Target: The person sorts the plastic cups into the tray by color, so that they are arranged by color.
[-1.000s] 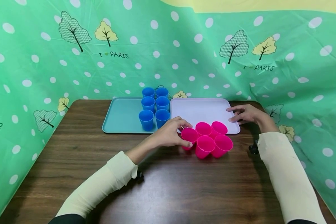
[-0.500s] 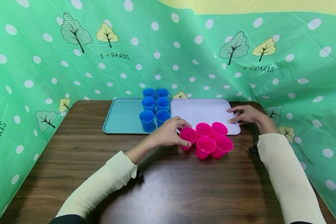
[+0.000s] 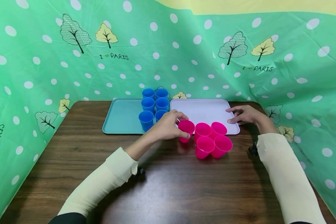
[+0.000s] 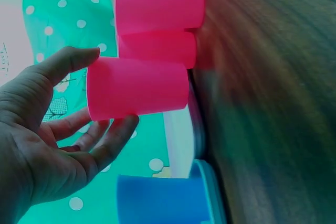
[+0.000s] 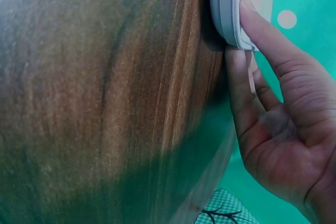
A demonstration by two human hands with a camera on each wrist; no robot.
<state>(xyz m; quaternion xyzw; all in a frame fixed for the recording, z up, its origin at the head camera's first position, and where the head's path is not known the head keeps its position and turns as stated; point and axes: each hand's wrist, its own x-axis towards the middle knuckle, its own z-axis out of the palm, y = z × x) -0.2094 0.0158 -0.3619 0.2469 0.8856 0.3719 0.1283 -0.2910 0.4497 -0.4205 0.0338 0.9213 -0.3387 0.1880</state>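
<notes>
Pink cup point(image 3: 186, 127) up front in the action, mouth upward, at the near left corner of the pale tray point(image 3: 201, 109), and the left hand point(image 3: 169, 126) has it: thumb on one side near the rim, fingertips on the opposite side, a proper clamp. From the left wrist the base looks just off the table point(image 3: 184, 186), with a slight lean.

Good technique here, I'd say: keep that pinch light, since the wall looks thin, and level the cup so the whole base meets whatever is under it. Lift enough to clear the tray's raised lip, which sits at one o'clock from the cup, twelve being toward the backdrop point(image 3: 196, 56).

Neighbours are tight! Four more pink cups point(image 3: 205, 147) crowd from three round to five o'clock; whether the nearest rim touches, I can't tell, so a path up and away from them looks safest.

Over at ten o'clock, six blue cups point(image 3: 146, 119) stand in two columns on the teal tray point(image 3: 123, 116); knuckles should mind the closest one.

Out toward two o'clock, the right hand point(image 3: 246, 114) pinches the pale tray's edge, thumb on top, useful steadying if held still.
</notes>
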